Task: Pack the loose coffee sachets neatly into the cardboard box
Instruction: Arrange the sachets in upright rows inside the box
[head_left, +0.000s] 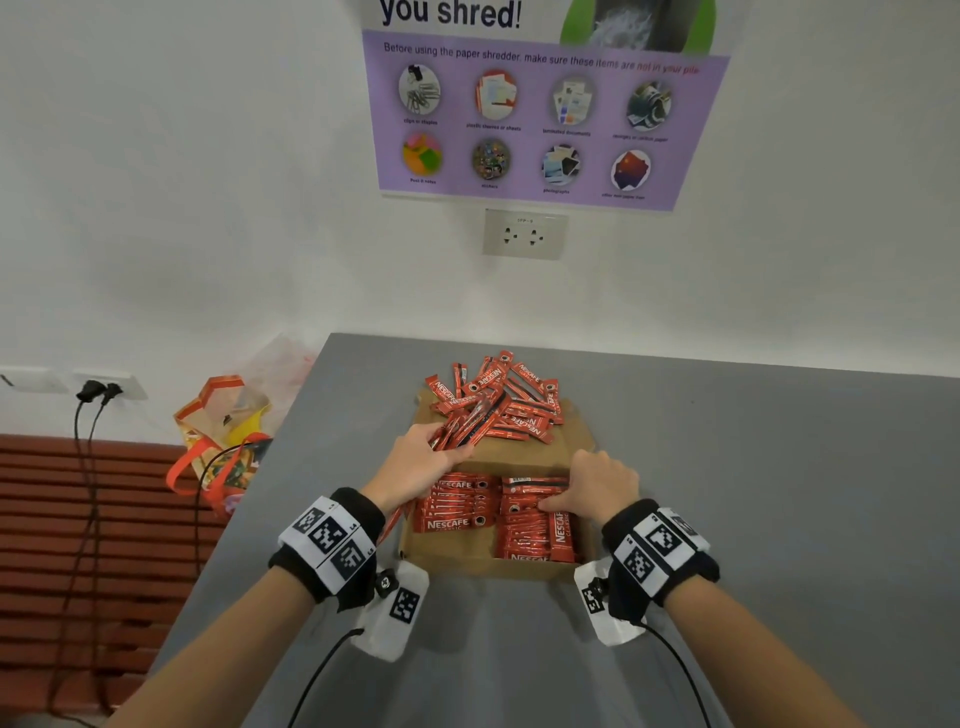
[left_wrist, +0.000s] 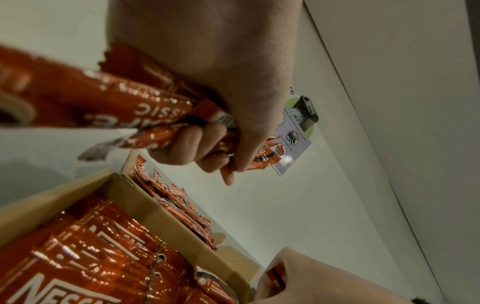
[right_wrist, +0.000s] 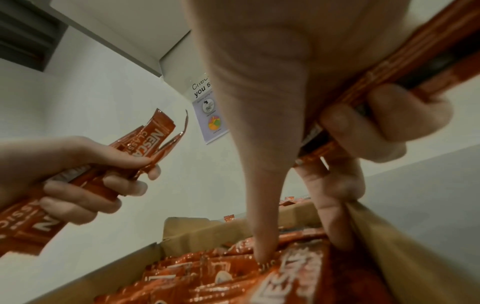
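An open cardboard box (head_left: 467, 564) sits on the grey table (head_left: 753, 467), with red coffee sachets (head_left: 462, 506) packed in rows inside. A loose pile of sachets (head_left: 498, 402) lies on the box's far flap. My left hand (head_left: 415, 467) hovers over the box's far left corner and grips a bundle of sachets (left_wrist: 109, 102). My right hand (head_left: 597, 486) is at the box's right side, its curled fingers holding a sachet (right_wrist: 405, 67), with its thumb (right_wrist: 262, 236) pressing down on the packed sachets (right_wrist: 233, 273).
A colourful plastic bag (head_left: 223, 441) stands beside the table's left edge, near dark cables (head_left: 83, 467). A wall with a socket (head_left: 524, 234) and a poster (head_left: 545, 119) rises right behind the table. The table's right side and near part are bare grey surface.
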